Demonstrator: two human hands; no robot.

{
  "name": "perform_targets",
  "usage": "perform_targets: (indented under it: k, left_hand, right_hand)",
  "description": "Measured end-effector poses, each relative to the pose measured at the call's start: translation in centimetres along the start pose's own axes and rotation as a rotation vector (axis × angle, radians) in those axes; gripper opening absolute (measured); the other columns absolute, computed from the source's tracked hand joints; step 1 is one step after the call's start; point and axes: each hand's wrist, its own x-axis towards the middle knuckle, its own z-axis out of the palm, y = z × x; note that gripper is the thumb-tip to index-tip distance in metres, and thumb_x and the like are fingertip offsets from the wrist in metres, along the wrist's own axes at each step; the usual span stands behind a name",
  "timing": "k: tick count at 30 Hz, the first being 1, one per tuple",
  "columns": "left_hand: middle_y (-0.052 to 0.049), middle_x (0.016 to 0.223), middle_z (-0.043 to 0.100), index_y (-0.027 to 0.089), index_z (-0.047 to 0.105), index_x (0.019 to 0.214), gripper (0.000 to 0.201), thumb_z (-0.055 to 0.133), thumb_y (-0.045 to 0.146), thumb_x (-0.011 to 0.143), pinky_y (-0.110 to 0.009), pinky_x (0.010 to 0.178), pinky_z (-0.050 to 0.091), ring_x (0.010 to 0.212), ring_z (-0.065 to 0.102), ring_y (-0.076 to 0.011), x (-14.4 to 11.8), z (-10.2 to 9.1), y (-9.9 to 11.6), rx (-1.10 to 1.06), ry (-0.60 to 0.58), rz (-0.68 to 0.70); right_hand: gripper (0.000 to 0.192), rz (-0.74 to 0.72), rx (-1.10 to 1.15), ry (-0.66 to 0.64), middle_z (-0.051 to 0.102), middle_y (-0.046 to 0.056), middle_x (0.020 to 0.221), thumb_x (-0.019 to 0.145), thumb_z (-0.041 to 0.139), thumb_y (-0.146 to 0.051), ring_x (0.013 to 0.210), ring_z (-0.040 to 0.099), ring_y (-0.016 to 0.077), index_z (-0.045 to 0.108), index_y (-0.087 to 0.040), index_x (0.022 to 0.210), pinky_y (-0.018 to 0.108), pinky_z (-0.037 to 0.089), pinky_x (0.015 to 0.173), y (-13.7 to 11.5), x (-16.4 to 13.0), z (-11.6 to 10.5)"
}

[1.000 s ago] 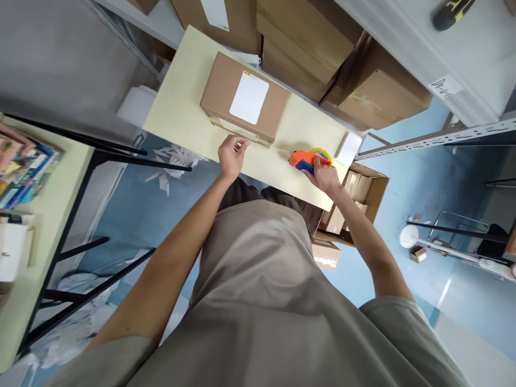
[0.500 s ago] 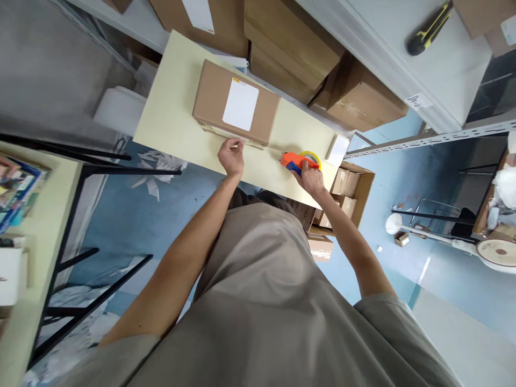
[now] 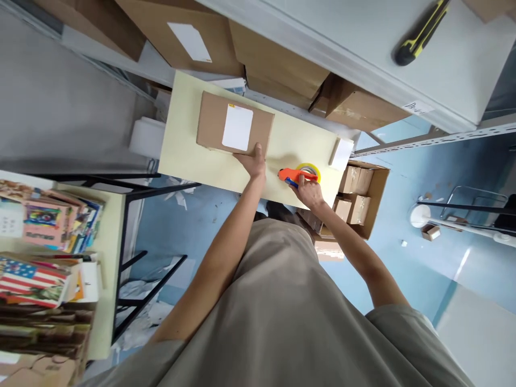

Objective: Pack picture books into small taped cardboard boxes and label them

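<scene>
A brown cardboard box (image 3: pixel 213 123) with a white label (image 3: pixel 237 127) on top sits on the pale yellow table (image 3: pixel 181 156). My left hand (image 3: pixel 253 161) grips its near right corner, thumb over the top edge and fingers along the front side, partly hidden. To the right, my right hand (image 3: pixel 308 192) is closed round an orange and blue tape dispenser (image 3: pixel 288 174), just above the tabletop. A yellow-rimmed roll of tape (image 3: pixel 316 169) shows on the dispenser. A gap of bare tabletop lies between the box and the dispenser.
Large cartons (image 3: pixel 278 59) stand on the shelf behind the table. A yellow-black utility knife (image 3: pixel 419 37) lies on the upper shelf (image 3: pixel 342 32). A small white box (image 3: pixel 341 154) is at the table's right end. An open carton of smaller boxes (image 3: pixel 373 207) stands beyond. Books (image 3: pixel 60 220) cover another table at left.
My left hand has gone from pinching at the box's front side to gripping its near right corner. The right hand still holds the dispenser. The camera view has shifted.
</scene>
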Motion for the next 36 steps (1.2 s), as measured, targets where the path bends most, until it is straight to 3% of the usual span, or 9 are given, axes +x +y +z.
perform_targets:
  k: [4, 6, 10, 13, 16, 20, 25, 30, 36]
  left_hand:
    - [-0.030, 0.188, 0.033, 0.018, 0.026, 0.183, 0.117, 0.093, 0.057, 0.094, -0.054, 0.134, 0.054, 0.173, 0.047, -0.0369, 0.6, -3.5, 0.5, 0.140, 0.058, 0.017]
    - [-0.028, 0.190, 0.032, 0.019, 0.026, 0.182, 0.122, 0.098, 0.045, 0.086, -0.050, 0.137, 0.050, 0.175, 0.044, -0.0354, 0.7, -6.0, 1.1, 0.184, 0.044, -0.009]
    - [-0.025, 0.162, 0.066, 0.018, 0.057, 0.152, 0.080, 0.090, 0.029, 0.079, -0.050, 0.128, 0.058, 0.153, 0.068, -0.0350, 0.7, -8.8, 2.3, 0.195, 0.007, -0.139]
    - [-0.017, 0.140, 0.078, 0.023, 0.065, 0.127, 0.054, 0.087, 0.034, 0.079, -0.050, 0.120, 0.063, 0.133, 0.077, -0.0315, 0.7, -9.2, 2.7, 0.235, -0.057, -0.116]
    - [-0.013, 0.132, 0.079, 0.025, 0.065, 0.121, 0.051, 0.088, 0.041, 0.078, -0.048, 0.116, 0.064, 0.130, 0.076, -0.0292, 0.9, -9.4, 2.9, 0.285, -0.085, -0.081]
    - [-0.012, 0.131, 0.078, 0.026, 0.061, 0.117, 0.054, 0.088, 0.044, 0.074, -0.048, 0.115, 0.064, 0.129, 0.076, -0.0286, 1.0, -9.8, 3.2, 0.277, -0.091, -0.093]
    - [-0.012, 0.131, 0.079, 0.027, 0.060, 0.114, 0.057, 0.091, 0.043, 0.070, -0.049, 0.116, 0.063, 0.129, 0.076, -0.0291, 1.2, -10.2, 3.6, 0.294, -0.158, -0.119]
    - [-0.014, 0.152, 0.075, 0.029, 0.062, 0.141, 0.081, 0.092, 0.032, 0.065, -0.051, 0.129, 0.056, 0.143, 0.072, -0.0297, 2.5, -11.2, 5.7, 0.314, -0.326, -0.143]
    - [-0.014, 0.183, 0.053, 0.030, 0.039, 0.181, 0.115, 0.084, 0.027, 0.075, -0.053, 0.144, 0.039, 0.174, 0.047, -0.0338, 4.6, -12.0, 10.6, 0.652, -0.558, -0.164]
  right_hand:
    - [0.068, -0.061, 0.075, -0.047, 0.080, 0.036, 0.131, 0.127, 0.031, -0.047, 0.121, 0.082, 0.0388, 0.041, 0.010, 0.162, 0.047, 0.057, 0.108, -1.0, 0.7, 0.2]
    - [0.067, -0.138, 0.104, -0.053, 0.079, 0.037, 0.133, 0.126, 0.034, -0.046, 0.124, 0.081, 0.0400, 0.042, 0.010, 0.162, 0.048, 0.055, 0.110, -2.3, 1.4, 0.3]
    - [0.065, -0.240, 0.179, -0.054, 0.078, 0.038, 0.132, 0.126, 0.035, -0.045, 0.126, 0.081, 0.0406, 0.044, 0.009, 0.161, 0.048, 0.054, 0.108, -5.1, 2.6, 0.6]
    - [0.064, -0.220, 0.239, -0.068, 0.078, 0.039, 0.133, 0.126, 0.035, -0.045, 0.125, 0.081, 0.0397, 0.045, 0.008, 0.161, 0.046, 0.055, 0.105, -5.6, 2.3, 1.4]
    - [0.062, -0.156, 0.266, -0.108, 0.079, 0.038, 0.130, 0.126, 0.034, -0.042, 0.124, 0.082, 0.0398, 0.044, 0.008, 0.162, 0.045, 0.055, 0.102, -3.7, 0.4, 2.8]
    - [0.067, -0.027, 0.285, -0.160, 0.081, 0.037, 0.123, 0.126, 0.033, -0.046, 0.117, 0.082, 0.0424, 0.043, 0.011, 0.159, 0.049, 0.056, 0.102, 1.8, -1.4, 4.2]
    - [0.066, 0.033, 0.315, 0.063, 0.077, 0.039, 0.134, 0.126, 0.028, -0.043, 0.123, 0.078, 0.0450, 0.036, 0.010, 0.164, 0.061, 0.051, 0.115, 6.7, 3.6, 2.4]
    - [0.066, -0.130, 0.231, 0.151, 0.076, 0.037, 0.142, 0.124, 0.031, -0.036, 0.130, 0.074, 0.0459, 0.035, 0.011, 0.169, 0.063, 0.047, 0.121, 6.3, 9.6, -0.4]
    - [0.064, -0.278, 0.112, 0.152, 0.079, 0.034, 0.139, 0.119, 0.041, -0.030, 0.129, 0.079, 0.0419, 0.041, 0.011, 0.168, 0.056, 0.049, 0.122, 3.7, 9.7, -0.7]
